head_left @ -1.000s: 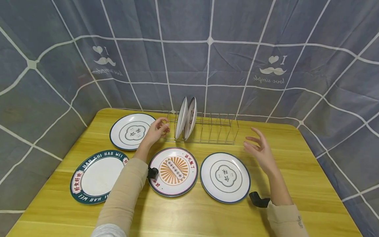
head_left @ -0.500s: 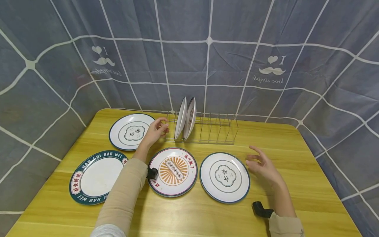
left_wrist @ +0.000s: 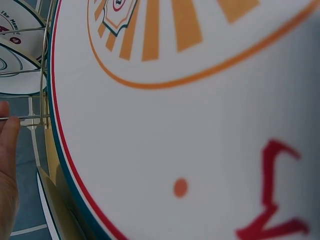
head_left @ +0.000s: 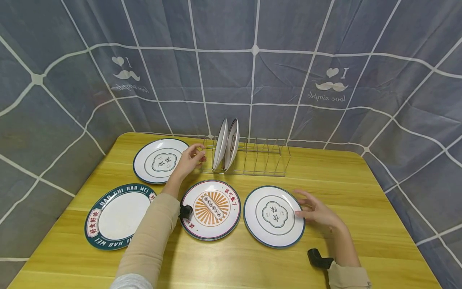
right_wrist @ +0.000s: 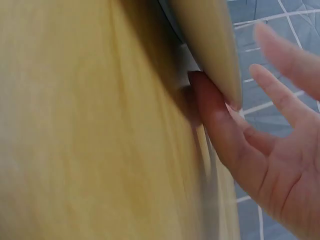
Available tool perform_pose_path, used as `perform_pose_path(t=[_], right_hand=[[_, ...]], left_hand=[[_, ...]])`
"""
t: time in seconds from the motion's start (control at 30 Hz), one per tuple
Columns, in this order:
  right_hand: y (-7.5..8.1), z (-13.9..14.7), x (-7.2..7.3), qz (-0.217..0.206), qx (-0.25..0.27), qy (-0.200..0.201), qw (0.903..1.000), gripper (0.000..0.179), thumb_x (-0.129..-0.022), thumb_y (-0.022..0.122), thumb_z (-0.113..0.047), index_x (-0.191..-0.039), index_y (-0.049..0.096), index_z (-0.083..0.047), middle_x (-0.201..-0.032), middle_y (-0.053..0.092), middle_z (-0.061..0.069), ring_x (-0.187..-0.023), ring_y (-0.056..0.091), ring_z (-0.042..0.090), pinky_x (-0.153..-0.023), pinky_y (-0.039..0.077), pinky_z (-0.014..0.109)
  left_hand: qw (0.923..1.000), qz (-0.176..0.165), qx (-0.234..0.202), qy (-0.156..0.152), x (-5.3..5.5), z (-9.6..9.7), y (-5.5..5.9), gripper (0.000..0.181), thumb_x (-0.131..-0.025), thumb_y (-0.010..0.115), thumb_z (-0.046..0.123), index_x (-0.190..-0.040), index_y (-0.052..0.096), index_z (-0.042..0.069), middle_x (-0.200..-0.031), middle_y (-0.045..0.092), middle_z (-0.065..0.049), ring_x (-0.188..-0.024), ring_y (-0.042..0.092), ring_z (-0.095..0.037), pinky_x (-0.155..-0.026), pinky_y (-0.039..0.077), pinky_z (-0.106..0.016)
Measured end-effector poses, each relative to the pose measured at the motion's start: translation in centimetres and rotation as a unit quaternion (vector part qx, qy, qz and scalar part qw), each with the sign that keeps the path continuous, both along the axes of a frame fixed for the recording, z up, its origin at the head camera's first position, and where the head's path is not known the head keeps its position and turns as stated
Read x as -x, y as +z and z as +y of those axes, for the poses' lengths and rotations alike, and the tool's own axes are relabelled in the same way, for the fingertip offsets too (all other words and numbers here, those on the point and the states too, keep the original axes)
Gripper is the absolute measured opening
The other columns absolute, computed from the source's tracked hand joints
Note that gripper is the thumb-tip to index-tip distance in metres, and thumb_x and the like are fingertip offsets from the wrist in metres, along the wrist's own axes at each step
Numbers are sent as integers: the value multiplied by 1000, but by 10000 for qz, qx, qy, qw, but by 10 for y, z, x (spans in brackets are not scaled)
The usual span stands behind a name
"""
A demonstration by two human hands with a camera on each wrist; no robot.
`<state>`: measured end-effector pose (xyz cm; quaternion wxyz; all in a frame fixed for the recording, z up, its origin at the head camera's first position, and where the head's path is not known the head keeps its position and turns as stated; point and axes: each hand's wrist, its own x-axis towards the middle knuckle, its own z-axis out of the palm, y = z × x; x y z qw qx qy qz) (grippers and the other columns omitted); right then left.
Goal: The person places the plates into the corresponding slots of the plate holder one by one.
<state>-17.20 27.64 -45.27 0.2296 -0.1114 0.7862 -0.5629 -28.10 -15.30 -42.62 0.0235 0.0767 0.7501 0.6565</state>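
Note:
My left hand [head_left: 189,160] is at the left end of a wire dish rack [head_left: 260,174], its thumb and fingers pinching the end wire. Two plates stand on edge in the rack: a white plate [head_left: 220,144] and, to its right, a patterned plate [head_left: 232,144]. My right hand [head_left: 319,212] is beside the right rim of a blue-rimmed white plate [head_left: 274,237] lying on the table. In the right wrist view its thumb [right_wrist: 215,110] meets that plate's edge while other fingers stay extended. Under my left forearm lies an orange sunburst plate [head_left: 216,190].
At the back left lies another blue-rimmed white plate [head_left: 151,156]. A green-rimmed oval plate [head_left: 122,220] lies at the front left, partly covered by my left sleeve. The wooden table [head_left: 231,269] ends at a grey-blue checked curtain [head_left: 281,76] behind the rack.
My right hand has come down and left, from above the table right of the rack to the right plate's rim. The left hand has stayed at the rack's end.

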Motion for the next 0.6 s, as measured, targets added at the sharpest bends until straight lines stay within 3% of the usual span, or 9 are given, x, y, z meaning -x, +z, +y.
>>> perform_pose_path(t=[0.13,0.27,0.4,0.43,0.53,0.6], right_hand=[[-4,-1,2,215,134,277,9993,71,-81,68,-4,-139,28,2,-122,42,35,-91,61,27,-70,53,34],[-5,-2,3,450,14,371,9983,65,-79,69,-5,-134,37,4,-123,43,32,-92,58,21,-72,51,29],[-5,0,3,430,61,468,9980,58,-82,67,-7,-132,41,4,-131,39,26,-89,56,13,-72,48,24],[-6,0,4,404,140,528,9977,57,-82,66,-6,-132,41,4,-127,44,24,-84,56,10,-70,48,23],[-9,3,5,157,633,809,9946,54,-85,61,-2,-134,39,4,-96,60,10,-64,53,6,-65,48,21],[-11,5,6,-90,1060,1011,9892,52,-86,58,2,-135,38,2,-76,60,1,-59,53,7,-65,49,20]], left_hand=[[9999,-86,-53,-16,-4,1,6,29,-95,49,11,-121,45,-2,-92,51,-25,-84,59,-31,-67,50,-39],[10000,30,6,9,1,-1,-3,31,-95,50,15,-121,45,-2,-88,53,-17,-81,60,-24,-66,51,-36],[9994,340,-77,-67,1,-2,-8,37,-94,53,21,-120,45,-4,-83,54,-7,-82,60,-27,-65,51,-35],[9984,459,-257,-190,5,-4,-14,35,-93,55,22,-119,47,-1,-81,55,-5,-79,60,-24,-62,50,-33],[9973,542,-400,-282,5,-5,-14,36,-91,57,25,-117,49,1,-80,55,-3,-76,60,-19,-60,49,-30],[9979,465,-384,-251,5,-5,-13,35,-92,57,23,-118,48,1,-81,55,-5,-76,60,-18,-61,50,-31]])
